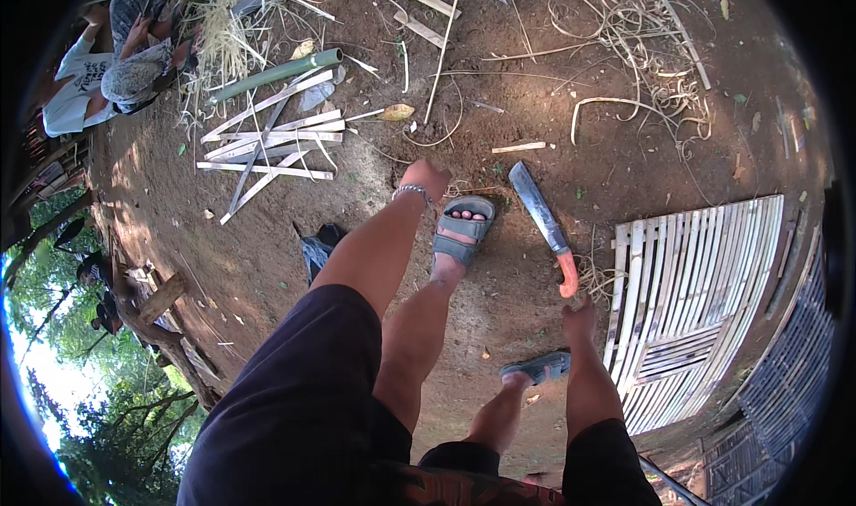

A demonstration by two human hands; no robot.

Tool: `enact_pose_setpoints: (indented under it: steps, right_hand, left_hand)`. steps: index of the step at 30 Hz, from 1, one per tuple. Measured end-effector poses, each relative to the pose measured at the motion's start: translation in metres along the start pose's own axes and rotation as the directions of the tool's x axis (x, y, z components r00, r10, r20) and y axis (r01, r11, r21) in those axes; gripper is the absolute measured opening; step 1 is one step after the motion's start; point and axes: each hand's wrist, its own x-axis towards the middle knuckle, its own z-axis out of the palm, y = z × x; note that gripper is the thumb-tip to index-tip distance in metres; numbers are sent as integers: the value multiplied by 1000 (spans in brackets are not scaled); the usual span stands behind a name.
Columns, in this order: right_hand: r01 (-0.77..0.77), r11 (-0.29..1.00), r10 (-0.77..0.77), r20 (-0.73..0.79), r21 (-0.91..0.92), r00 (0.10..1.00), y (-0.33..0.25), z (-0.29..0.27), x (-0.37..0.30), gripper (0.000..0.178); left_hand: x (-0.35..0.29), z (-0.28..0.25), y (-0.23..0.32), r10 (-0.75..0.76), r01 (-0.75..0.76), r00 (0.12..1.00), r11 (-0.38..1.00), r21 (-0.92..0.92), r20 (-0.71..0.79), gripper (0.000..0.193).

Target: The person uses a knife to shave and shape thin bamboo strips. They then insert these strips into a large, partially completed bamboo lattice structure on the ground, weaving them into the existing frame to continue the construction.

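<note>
My left hand point(429, 180), with a chain bracelet at its wrist, is closed in front of my left sandal point(465, 230). Thin pale strips point(468, 189) lie right beside its fingers; whether it grips one is hidden. A machete point(536, 205) with a broad dark blade and an orange handle lies on the dirt, its blade pointing away from me. Just short of the handle's end is my right hand point(580, 322), fingers partly spread and apparently empty. A small tangle of thin shavings point(599, 277) lies close to that hand and the handle.
Split bamboo strips point(276, 137) and a green bamboo pole point(276, 76) lie ahead left. Curled shavings point(655, 78) spread far right. A slatted bamboo panel point(624, 305) rests to my right. Another person point(134, 74) sits far left. A dark cloth-like item point(318, 249) lies by my left leg.
</note>
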Motion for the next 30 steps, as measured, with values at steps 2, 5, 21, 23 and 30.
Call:
enact_pose_setpoints:
  steps: [2,5,21,23,30]
  right_hand:
    - [-39,998,46,-176,40,983,-47,3,20,73]
    - [-94,985,53,-272,-142,961,-81,7,47,69]
    - [-69,947,74,3,-313,997,-109,4,62,53]
    - [-73,942,74,-11,-327,997,-103,6,63,52]
    - [-72,914,70,-18,-399,997,-107,5,55,55]
  left_hand:
    - [45,-38,24,37,-35,987,999,16,-157,50]
    - [94,-67,51,88,-110,919,993,-36,-385,44]
    - [129,-45,31,-114,104,937,993,-47,-331,30]
    - [126,-47,31,-80,83,950,997,-4,-300,28]
    - [55,-50,21,-7,-18,973,994,-106,-232,22]
